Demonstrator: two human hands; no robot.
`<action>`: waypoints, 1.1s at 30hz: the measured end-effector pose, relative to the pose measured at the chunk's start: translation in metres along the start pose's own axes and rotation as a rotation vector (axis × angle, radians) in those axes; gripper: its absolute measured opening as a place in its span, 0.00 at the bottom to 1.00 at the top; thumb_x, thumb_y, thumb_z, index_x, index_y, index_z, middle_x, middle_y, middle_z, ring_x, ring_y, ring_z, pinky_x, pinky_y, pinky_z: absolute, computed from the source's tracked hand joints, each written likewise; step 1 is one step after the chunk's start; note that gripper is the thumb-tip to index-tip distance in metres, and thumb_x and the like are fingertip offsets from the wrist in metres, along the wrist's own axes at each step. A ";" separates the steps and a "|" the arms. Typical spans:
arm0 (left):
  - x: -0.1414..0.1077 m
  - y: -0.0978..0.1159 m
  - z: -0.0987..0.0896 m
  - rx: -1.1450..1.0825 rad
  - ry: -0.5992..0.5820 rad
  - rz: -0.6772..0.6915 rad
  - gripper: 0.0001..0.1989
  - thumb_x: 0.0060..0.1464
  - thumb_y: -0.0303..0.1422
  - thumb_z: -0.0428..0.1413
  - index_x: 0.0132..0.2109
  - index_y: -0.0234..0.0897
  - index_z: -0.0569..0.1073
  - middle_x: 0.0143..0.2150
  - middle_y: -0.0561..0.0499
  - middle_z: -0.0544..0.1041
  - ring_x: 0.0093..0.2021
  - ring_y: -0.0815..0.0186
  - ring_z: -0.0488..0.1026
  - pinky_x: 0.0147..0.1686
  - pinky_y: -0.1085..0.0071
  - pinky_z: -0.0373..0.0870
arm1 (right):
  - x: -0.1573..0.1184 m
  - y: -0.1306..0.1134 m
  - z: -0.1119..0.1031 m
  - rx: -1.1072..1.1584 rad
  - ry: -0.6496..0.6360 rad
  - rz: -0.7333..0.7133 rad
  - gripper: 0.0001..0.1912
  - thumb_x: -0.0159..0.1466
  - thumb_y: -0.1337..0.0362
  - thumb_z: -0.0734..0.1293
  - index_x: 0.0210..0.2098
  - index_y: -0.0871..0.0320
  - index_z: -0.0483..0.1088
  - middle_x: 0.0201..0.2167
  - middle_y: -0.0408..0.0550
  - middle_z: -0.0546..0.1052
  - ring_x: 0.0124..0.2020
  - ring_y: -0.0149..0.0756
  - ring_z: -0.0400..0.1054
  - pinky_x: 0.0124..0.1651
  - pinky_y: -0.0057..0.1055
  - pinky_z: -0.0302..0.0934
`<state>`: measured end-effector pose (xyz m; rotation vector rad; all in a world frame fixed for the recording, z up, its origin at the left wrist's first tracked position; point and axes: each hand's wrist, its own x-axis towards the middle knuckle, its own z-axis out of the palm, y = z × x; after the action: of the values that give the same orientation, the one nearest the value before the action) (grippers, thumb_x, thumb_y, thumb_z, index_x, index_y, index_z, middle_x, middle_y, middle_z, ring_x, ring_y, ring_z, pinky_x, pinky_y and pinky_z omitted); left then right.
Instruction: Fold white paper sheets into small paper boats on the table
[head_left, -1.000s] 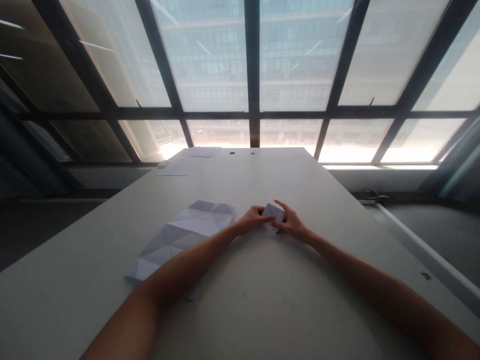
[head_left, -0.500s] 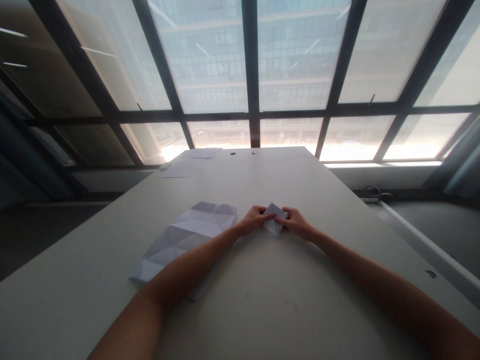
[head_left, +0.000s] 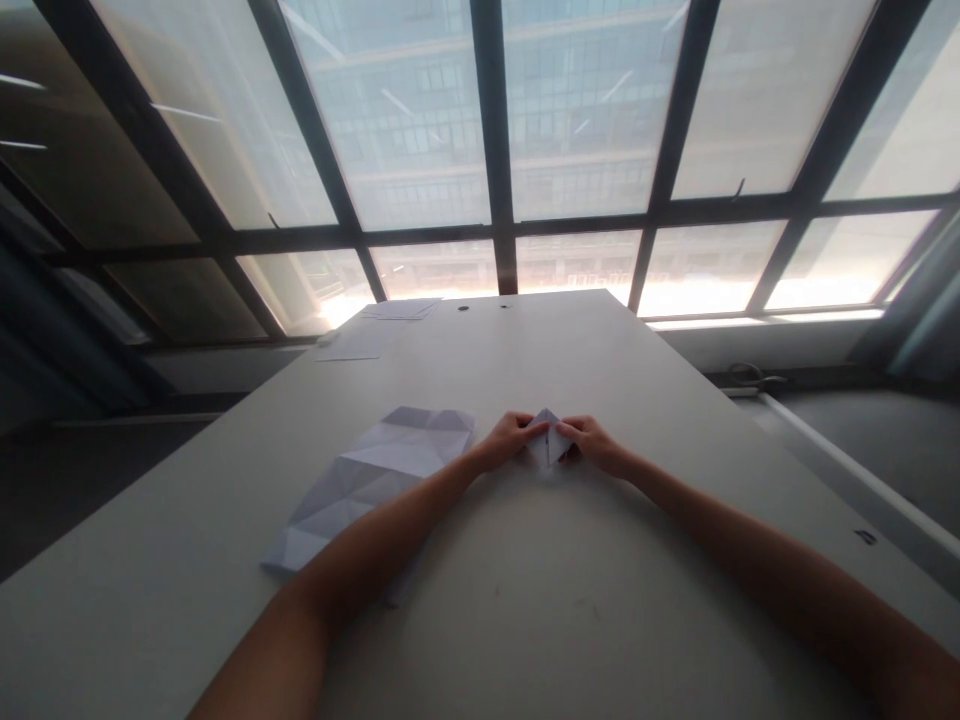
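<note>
Between my two hands is a small folded piece of white paper [head_left: 547, 452], diamond-shaped with a slit or crease down its middle. My left hand [head_left: 510, 438] grips its left side, thumb on the front face. On the right side my right hand [head_left: 593, 440] pinches it the same way, fingers curled behind. The fingertips behind the paper are partly hidden. A large creased sheet of white paper [head_left: 386, 455] lies to the left, partly covered by my left forearm.
The long white table [head_left: 480, 370] reaches toward tall windows [head_left: 420, 130]. Flat paper sheets [head_left: 352, 345] lie at its far left corner, near a dark round hole [head_left: 463, 308]. A small dark mark [head_left: 865, 537] is near the right edge. A cable [head_left: 746, 373] shows beyond that edge.
Both thumbs have shifted on the folded paper, and its front now shows a centre line between them. The view has tilted slightly. The creased sheet stays where it was.
</note>
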<state>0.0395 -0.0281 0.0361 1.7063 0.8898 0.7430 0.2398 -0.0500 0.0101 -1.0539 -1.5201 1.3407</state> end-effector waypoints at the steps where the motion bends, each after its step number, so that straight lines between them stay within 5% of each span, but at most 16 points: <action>1: 0.000 0.000 0.000 0.013 -0.011 0.006 0.32 0.48 0.59 0.59 0.31 0.28 0.75 0.22 0.55 0.64 0.23 0.73 0.57 0.23 0.75 0.50 | -0.001 -0.001 0.000 0.000 -0.005 -0.017 0.24 0.56 0.43 0.69 0.31 0.60 0.72 0.21 0.43 0.73 0.22 0.33 0.67 0.25 0.28 0.61; 4: 0.000 0.002 -0.001 0.069 -0.043 0.023 0.32 0.47 0.60 0.59 0.28 0.29 0.74 0.21 0.56 0.62 0.23 0.73 0.55 0.22 0.75 0.48 | -0.002 -0.004 -0.001 -0.015 -0.007 -0.067 0.22 0.55 0.46 0.72 0.36 0.59 0.72 0.26 0.43 0.75 0.26 0.32 0.66 0.27 0.26 0.60; 9: -0.001 0.002 -0.001 0.162 -0.114 0.045 0.31 0.50 0.59 0.58 0.25 0.31 0.69 0.20 0.57 0.57 0.22 0.74 0.51 0.22 0.74 0.44 | 0.000 -0.002 -0.002 -0.141 0.039 -0.106 0.22 0.58 0.45 0.67 0.25 0.59 0.68 0.19 0.39 0.64 0.22 0.27 0.55 0.23 0.24 0.47; 14: -0.002 0.004 0.001 0.120 -0.180 0.049 0.31 0.51 0.59 0.57 0.26 0.32 0.69 0.22 0.56 0.58 0.23 0.74 0.53 0.22 0.75 0.46 | 0.000 0.000 -0.003 -0.198 0.025 -0.086 0.24 0.61 0.44 0.63 0.26 0.61 0.69 0.18 0.38 0.60 0.21 0.26 0.50 0.22 0.26 0.42; 19: -0.001 0.007 0.003 0.108 -0.143 0.068 0.30 0.51 0.59 0.56 0.31 0.31 0.72 0.24 0.55 0.62 0.25 0.72 0.56 0.22 0.76 0.50 | -0.002 -0.002 -0.004 -0.279 -0.002 -0.128 0.24 0.60 0.44 0.63 0.23 0.60 0.66 0.17 0.37 0.58 0.21 0.27 0.50 0.23 0.26 0.42; 33: 0.005 -0.005 0.004 0.153 -0.074 0.046 0.31 0.50 0.59 0.54 0.25 0.32 0.68 0.20 0.57 0.57 0.22 0.73 0.52 0.20 0.75 0.46 | -0.006 -0.006 0.001 -0.193 -0.037 -0.083 0.22 0.59 0.44 0.66 0.28 0.60 0.68 0.19 0.37 0.63 0.20 0.28 0.56 0.22 0.25 0.49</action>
<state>0.0444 -0.0243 0.0303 1.8825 0.8777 0.6518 0.2400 -0.0560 0.0159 -1.0762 -1.7290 1.1799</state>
